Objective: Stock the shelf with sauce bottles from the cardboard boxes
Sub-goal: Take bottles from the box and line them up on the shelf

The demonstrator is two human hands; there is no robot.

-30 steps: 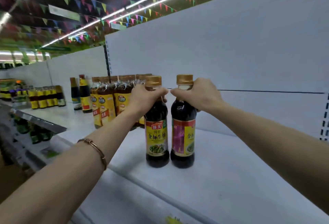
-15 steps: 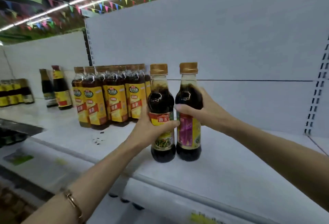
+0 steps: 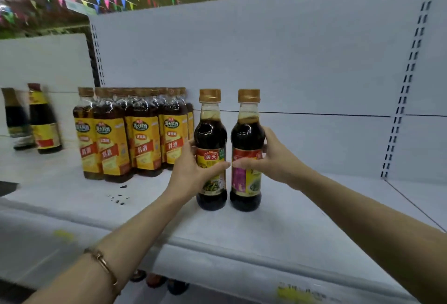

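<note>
I take the white shelf (image 3: pixel 302 226) as my landmark. Two dark sauce bottles stand upright on it, side by side near the middle, their bases nearly touching. My left hand (image 3: pixel 191 170) wraps the left bottle (image 3: pixel 210 134) at its label, thumb across the front, the other fingers hidden behind the glass. My right hand (image 3: pixel 275 161) clasps the right bottle (image 3: pixel 248 134) the same way, thumb on the label and fingers hidden round its far side. Both grips are clenched around their bottles.

The left hand covers part of the left bottle's label. I can read a red badge with 海天 on it, above a yellow panel with a green picture; the rest is hidden or too small. The right bottle's label is turned away: I see a red band, a purple panel and a yellow edge, but no readable characters. Both have gold caps.

On the shelf to the left of the held pair stands a shrink-wrapped pack of bottles (image 3: pixel 135 134) with yellow labels; 料酒 is legible on the red strips, and the green ovals above look like 海天料酒, though blurred. Farther left two dark bottles (image 3: pixel 31 120) are smeared by motion, their labels unreadable. A bracelet (image 3: pixel 104 265) circles my left wrist. Dark specks (image 3: pixel 118 198) lie on the shelf in front of the pack. Below the shelf edge, a few round tops (image 3: pixel 159 279) are cut off, and a yellow tag (image 3: pixel 295 294) is too blurred to read.
</note>
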